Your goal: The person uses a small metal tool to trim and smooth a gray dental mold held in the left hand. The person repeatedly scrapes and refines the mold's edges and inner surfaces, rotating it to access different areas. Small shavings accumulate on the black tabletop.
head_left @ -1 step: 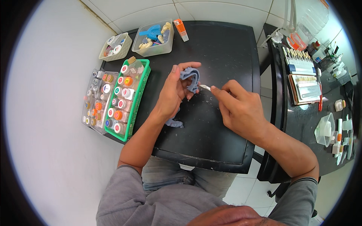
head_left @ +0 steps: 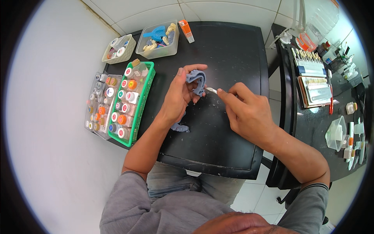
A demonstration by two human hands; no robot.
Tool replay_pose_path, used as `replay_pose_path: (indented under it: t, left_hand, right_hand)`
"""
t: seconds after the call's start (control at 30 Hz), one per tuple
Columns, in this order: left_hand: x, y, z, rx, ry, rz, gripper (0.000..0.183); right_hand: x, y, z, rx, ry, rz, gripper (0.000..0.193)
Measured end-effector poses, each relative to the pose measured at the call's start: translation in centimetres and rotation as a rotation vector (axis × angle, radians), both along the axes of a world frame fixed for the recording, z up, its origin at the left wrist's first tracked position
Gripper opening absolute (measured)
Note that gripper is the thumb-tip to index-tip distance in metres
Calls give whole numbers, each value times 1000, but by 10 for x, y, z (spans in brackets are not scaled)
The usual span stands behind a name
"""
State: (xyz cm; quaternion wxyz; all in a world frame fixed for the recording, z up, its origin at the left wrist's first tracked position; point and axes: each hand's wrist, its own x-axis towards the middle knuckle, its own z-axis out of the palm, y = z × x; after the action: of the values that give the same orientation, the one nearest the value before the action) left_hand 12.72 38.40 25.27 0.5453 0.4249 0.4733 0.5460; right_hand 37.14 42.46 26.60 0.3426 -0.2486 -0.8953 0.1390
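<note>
From where I watch, the grey-blue dental cast [head_left: 196,79] is the middle of everything: a horseshoe-shaped arch held up off the black worktop [head_left: 233,46], over its centre. My left hand [head_left: 180,97] is closed round the cast, thumb up along its near side and fingers curled behind it, so the arch stands more or less on edge; its curved bow points away from me and to the right, toward the tool, and its long axis runs roughly from the far edge of the worktop back toward my body, tilted a little leftward at the top. Just right of the cast, my right hand [head_left: 245,111] is pinched shut on a small white-tipped instrument [head_left: 211,90], whose tip touches or nearly touches the cast's right flank; I cannot tell which. I judge the trimming or scraping to be partway through: pale crumbs [head_left: 218,105] lie scattered on the worktop below and right of the cast, which suggests material already removed, while the tool at the surface suggests more to do. A second grey-blue piece [head_left: 180,127] lies flat on the worktop nearer me than the cast, beneath my left wrist, apparently not being worked. Left of the cast sits a green basket of small capped bottles [head_left: 132,102], with a clear compartment box [head_left: 99,103] beyond it, and farther away two clear tubs [head_left: 159,38] holding more casts.
</note>
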Motion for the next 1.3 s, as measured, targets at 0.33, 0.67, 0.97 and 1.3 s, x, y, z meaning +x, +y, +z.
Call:
replay_pose_path:
  t: [0.33,0.67,0.97,1.3]
  left_hand:
    - [55,25,-9,82,80,-30,69]
    - [84,46,-14,91,60,-35,63]
    - [85,49,-18,98,80,-32,60]
    - [67,46,-5,-50,-112,31,76]
  right_hand:
    - [54,31,-6,6,-35,15,37]
    - [83,54,-11,-16,-43,-9,33]
    - [88,57,-12,-61,-56,-21,31]
    - [69,51,-7,-102,49,-54,21]
